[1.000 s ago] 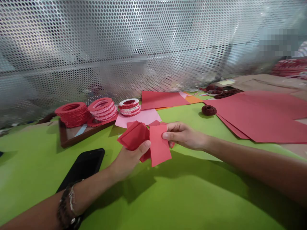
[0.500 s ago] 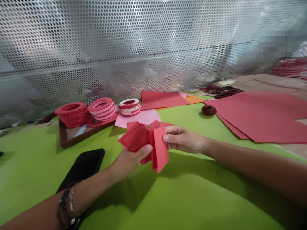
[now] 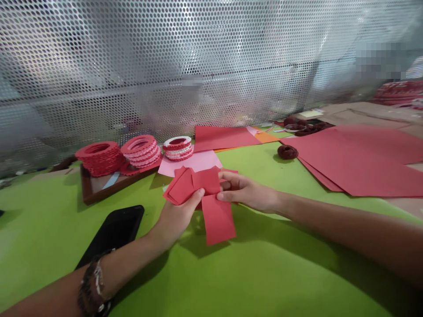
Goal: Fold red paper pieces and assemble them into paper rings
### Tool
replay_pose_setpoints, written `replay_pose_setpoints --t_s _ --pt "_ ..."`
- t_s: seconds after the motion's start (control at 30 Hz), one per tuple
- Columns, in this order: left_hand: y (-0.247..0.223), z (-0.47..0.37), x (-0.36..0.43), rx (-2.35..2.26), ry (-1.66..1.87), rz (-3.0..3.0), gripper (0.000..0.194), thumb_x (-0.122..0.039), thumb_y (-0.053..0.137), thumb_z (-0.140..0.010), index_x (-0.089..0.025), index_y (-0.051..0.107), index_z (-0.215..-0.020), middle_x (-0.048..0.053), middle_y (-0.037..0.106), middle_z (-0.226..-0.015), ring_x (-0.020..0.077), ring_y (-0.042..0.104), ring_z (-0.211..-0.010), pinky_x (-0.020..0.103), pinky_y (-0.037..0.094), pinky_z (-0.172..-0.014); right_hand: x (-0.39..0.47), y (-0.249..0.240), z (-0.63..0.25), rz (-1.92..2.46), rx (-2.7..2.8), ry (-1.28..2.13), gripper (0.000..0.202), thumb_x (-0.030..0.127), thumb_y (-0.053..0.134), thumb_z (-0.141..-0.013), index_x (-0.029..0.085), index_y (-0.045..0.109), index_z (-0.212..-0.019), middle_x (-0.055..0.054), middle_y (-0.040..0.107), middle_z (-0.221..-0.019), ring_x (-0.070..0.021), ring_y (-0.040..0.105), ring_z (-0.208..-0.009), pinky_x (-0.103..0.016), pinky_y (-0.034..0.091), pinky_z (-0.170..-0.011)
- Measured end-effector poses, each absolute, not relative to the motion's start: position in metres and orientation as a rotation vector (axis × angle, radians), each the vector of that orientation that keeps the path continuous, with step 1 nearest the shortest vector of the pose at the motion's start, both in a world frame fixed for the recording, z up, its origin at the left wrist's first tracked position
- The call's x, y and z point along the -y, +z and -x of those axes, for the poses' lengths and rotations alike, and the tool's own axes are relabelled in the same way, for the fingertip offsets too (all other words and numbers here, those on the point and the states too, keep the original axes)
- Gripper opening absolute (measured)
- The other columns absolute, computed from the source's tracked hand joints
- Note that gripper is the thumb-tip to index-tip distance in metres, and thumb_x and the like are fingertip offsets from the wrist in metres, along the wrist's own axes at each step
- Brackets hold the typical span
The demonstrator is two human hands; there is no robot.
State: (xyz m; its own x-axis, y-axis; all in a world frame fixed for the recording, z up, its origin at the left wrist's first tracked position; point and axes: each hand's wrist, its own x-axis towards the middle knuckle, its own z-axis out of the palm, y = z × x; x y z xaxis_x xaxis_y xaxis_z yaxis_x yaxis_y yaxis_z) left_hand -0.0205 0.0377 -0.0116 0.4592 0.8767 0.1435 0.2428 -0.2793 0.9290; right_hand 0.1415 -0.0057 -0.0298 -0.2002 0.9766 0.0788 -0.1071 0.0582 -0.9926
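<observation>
Several red paper pieces (image 3: 180, 187) are gripped in my left hand (image 3: 181, 211), the thumb pressing on top of them. One rectangular piece (image 3: 218, 220) hangs down in front, its face turned toward me. My right hand (image 3: 243, 191) pinches the right edge of the red paper between thumb and fingers. How the pieces join or fold behind the fingers is hidden. Both hands are close together just above the green table (image 3: 251, 268). Under and behind them lies a pink sheet (image 3: 198, 160).
A brown tray (image 3: 105, 192) holds stacks of red and pink scalloped rings (image 3: 101, 158). Beside it stands a white-and-red ring stack (image 3: 178, 149). A black phone (image 3: 114, 231) lies left. Large red sheets (image 3: 363, 158) and a dark yarn ball (image 3: 287, 152) lie right. Perforated metal panel (image 3: 211, 53) stands behind.
The hanging red piece has turned from nearly edge-on to flat facing me. My right hand has shifted slightly left, and another red piece now shows flat above my left thumb.
</observation>
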Motion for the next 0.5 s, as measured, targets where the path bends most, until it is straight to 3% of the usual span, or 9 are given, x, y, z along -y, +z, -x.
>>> replay_pose_setpoints --t_s 0.13,0.23,0.33,0.4,0.5 --pt "-0.019 0.022 -0.043 -1.095 0.975 -1.706 0.019 -0.032 0.052 -0.075 -0.024 0.060 -0.091 0.002 0.063 -0.105 0.0230 0.055 -0.101 0.033 0.041 -0.089 -0.001 -0.030 -0.154 1.209 1.447 1.095 0.016 0.023 0.056 -0.072 0.017 0.050 -0.087 0.007 0.046 -0.057 -0.0048 0.039 -0.046 -0.018 0.031 -0.045" --pt "-0.018 0.020 -0.044 -1.093 0.899 -1.558 0.023 -0.032 0.054 -0.074 -0.022 0.058 -0.094 0.004 0.063 -0.104 0.0238 0.062 -0.087 0.033 0.050 -0.075 -0.007 -0.029 -0.172 1.463 1.549 0.662 0.016 0.019 0.054 -0.072 0.016 0.050 -0.087 0.004 0.049 -0.059 -0.0079 0.043 -0.050 -0.020 0.035 -0.048" --pt "-0.014 0.020 -0.040 -0.975 0.769 -1.541 0.020 -0.027 0.056 -0.072 -0.021 0.059 -0.091 0.004 0.066 -0.099 0.0205 0.065 -0.070 0.030 0.053 -0.065 -0.009 -0.026 -0.181 1.534 1.496 0.360 0.020 0.020 0.058 -0.068 0.016 0.050 -0.086 -0.002 0.051 -0.074 -0.0120 0.046 -0.066 -0.025 0.037 -0.058" --pt "-0.011 0.019 -0.037 -0.934 0.737 -1.598 0.015 -0.024 0.057 -0.071 -0.021 0.061 -0.084 0.003 0.068 -0.093 0.0196 0.065 -0.069 0.028 0.052 -0.065 -0.006 -0.023 -0.175 1.488 1.521 0.321 0.020 0.026 0.053 -0.073 0.015 0.049 -0.089 -0.004 0.051 -0.082 -0.0129 0.047 -0.072 -0.025 0.039 -0.061" --pt "-0.010 0.019 -0.034 -0.935 0.716 -1.651 0.012 -0.022 0.060 -0.067 -0.021 0.061 -0.078 0.001 0.068 -0.090 0.0202 0.063 -0.079 0.025 0.051 -0.066 0.003 -0.018 -0.156 1.311 1.692 0.631 0.022 0.034 0.045 -0.080 0.015 0.050 -0.088 -0.001 0.051 -0.073 -0.0095 0.047 -0.061 -0.022 0.040 -0.053"
